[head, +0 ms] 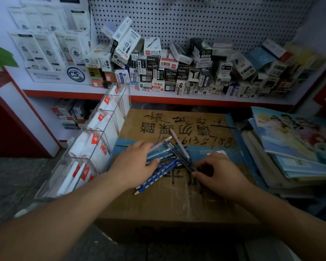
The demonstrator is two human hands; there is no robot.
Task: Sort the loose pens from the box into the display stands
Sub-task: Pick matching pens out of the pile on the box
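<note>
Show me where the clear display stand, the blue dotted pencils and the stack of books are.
clear display stand (51, 179), head view, its bare lower wall.
blue dotted pencils (156, 177), head view, middle of one shaft.
stack of books (290, 132), head view, top book's cover.

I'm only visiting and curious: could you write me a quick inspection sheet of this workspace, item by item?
Surface: taped cardboard box top with handwriting.
Job's things: loose pens piled on the box; clear display stand at left, holding white packets.
Clutter: stacked notebooks at right.
Hands: left hand grips several pens; right hand pinches a black pen.
Cables: nothing seen.
Surroundings: shelf of pen boxes, pegboard behind.
</note>
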